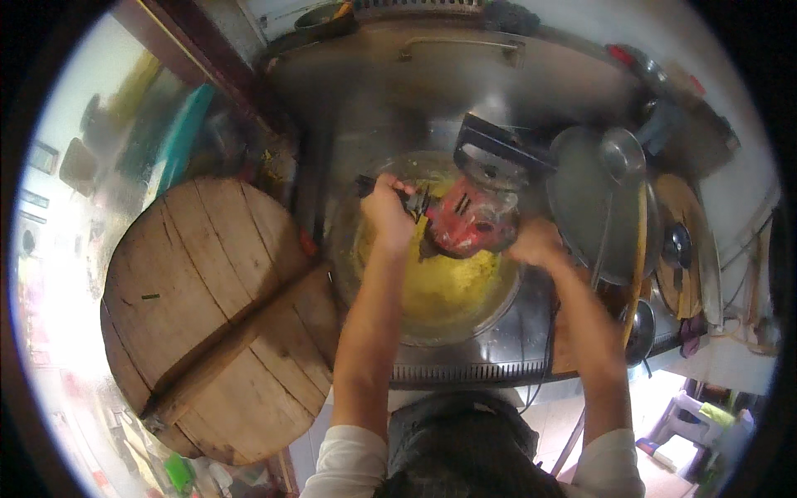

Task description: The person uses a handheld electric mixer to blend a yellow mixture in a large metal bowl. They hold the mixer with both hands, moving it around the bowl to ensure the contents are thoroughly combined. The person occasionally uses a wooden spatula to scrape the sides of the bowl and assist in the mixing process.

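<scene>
A red and black power tool (471, 217), like a drill mixer, is held over a large metal bowl (415, 319) of yellow batter (444, 282). My left hand (388, 212) grips the tool's black side handle. My right hand (538, 243) holds the tool's body from the right side. The tool points down into the yellow mix, and its lower end is hidden. Both forearms reach up from the lower edge.
A big round wooden lid (212, 319) lies left of the bowl. A round metal lid (599, 203) and ladles (624, 158) sit to the right, with another wooden lid (685, 241) beyond. The bowl rests in a steel counter (465, 365). A cable (548, 349) hangs down at the right.
</scene>
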`<move>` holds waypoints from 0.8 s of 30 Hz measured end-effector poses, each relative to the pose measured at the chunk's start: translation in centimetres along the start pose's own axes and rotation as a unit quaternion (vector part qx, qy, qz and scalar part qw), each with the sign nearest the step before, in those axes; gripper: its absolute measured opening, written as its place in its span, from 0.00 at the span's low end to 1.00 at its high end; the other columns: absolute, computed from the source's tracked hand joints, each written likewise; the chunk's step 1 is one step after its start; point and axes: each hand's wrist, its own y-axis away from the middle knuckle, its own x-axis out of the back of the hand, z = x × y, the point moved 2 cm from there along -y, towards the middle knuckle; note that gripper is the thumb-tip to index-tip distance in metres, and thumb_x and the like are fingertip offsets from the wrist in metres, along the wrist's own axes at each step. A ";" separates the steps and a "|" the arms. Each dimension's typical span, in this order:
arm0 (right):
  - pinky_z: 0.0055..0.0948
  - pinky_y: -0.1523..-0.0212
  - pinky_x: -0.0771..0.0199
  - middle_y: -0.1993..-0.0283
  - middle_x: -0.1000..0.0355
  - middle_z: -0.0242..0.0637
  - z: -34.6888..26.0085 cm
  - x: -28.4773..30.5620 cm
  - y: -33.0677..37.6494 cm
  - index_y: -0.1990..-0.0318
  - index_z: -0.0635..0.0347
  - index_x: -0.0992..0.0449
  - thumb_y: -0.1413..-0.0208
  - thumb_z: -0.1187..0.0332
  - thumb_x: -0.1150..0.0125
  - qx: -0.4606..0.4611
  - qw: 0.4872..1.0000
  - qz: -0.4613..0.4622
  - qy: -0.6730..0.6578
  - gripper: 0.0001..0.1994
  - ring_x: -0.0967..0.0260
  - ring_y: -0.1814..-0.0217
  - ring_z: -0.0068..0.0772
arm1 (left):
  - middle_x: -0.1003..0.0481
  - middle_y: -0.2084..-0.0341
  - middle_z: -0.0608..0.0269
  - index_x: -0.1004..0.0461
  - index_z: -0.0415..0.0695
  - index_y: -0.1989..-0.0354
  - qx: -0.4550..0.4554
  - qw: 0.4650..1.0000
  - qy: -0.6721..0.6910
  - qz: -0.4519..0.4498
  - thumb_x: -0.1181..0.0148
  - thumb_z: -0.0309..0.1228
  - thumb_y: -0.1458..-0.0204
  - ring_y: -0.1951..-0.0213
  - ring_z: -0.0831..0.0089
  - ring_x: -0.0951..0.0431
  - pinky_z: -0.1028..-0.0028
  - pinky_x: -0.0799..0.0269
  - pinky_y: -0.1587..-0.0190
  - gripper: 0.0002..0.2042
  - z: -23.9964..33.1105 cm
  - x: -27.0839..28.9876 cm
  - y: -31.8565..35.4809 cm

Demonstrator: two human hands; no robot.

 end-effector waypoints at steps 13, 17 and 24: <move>0.37 0.48 0.36 0.57 0.28 0.47 -3.0 -4.4 5.8 0.59 0.57 0.24 0.62 0.49 0.40 -0.032 0.999 -0.038 -0.016 0.25 0.31 0.51 0.45 | 0.42 0.86 0.67 0.39 0.49 0.70 -0.013 0.995 0.026 -0.092 0.51 0.24 0.53 0.85 0.71 0.39 0.65 0.37 0.75 0.06 2.5 4.2 2.4; 0.37 0.61 0.31 0.60 0.27 0.41 -1.6 -7.7 6.3 0.56 0.54 0.27 0.54 0.52 0.45 0.087 0.982 0.139 -0.096 0.21 0.28 0.62 0.42 | 0.42 0.86 0.69 0.40 0.51 0.71 -0.009 0.996 0.013 -0.089 0.50 0.24 0.54 0.86 0.74 0.41 0.70 0.39 0.77 0.06 3.0 5.3 3.0; 0.41 0.71 0.28 0.74 0.27 0.42 -2.0 -8.4 5.5 0.66 0.47 0.25 0.53 0.55 0.46 -0.040 0.995 -0.019 -0.086 0.11 0.27 0.70 0.45 | 0.44 0.88 0.70 0.40 0.50 0.72 -0.007 0.995 -0.019 -0.098 0.50 0.25 0.54 0.88 0.76 0.44 0.71 0.40 0.78 0.06 2.9 4.6 4.3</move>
